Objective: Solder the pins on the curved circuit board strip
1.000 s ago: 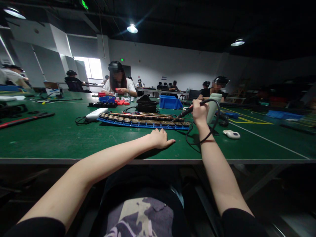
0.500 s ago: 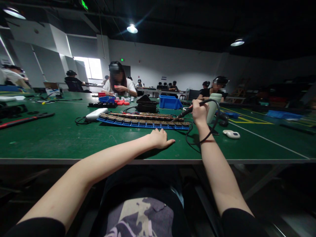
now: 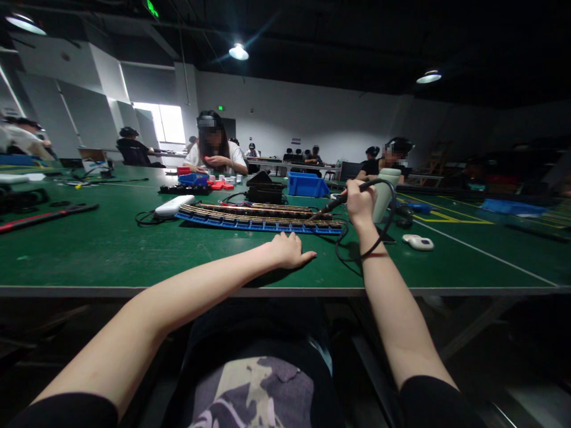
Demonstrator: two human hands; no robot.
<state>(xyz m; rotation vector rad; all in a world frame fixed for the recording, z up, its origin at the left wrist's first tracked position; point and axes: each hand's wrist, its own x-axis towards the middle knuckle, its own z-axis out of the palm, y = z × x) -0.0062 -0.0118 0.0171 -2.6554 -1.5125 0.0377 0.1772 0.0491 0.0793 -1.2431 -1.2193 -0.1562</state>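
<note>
My right hand (image 3: pixel 361 201) grips a soldering iron (image 3: pixel 332 205) by its handle. The iron slants down to the left, and its tip is at the row of gold-edged strips (image 3: pixel 267 220) set in a long blue holder (image 3: pixel 250 226). Whether the tip touches a strip is too small to tell. A black cable (image 3: pixel 387 229) loops from the iron past my right wrist. On the table just in front of the holder rests my left hand (image 3: pixel 289 249), its thumb stretched out to the right and its fingers partly hidden. I see nothing held in it.
Behind the holder stand a black soldering stand (image 3: pixel 264 189) and a blue bin (image 3: pixel 307 185). A white power adapter (image 3: pixel 175 205) lies at the left, a pale green bottle (image 3: pixel 384 199) at the right. Farther right is a white earbud case (image 3: pixel 418 242). A co-worker (image 3: pixel 214 148) sits opposite.
Both my hands and the soldering iron stay in nearly the same place. Across the table, the co-worker's raised hand has shifted slightly.
</note>
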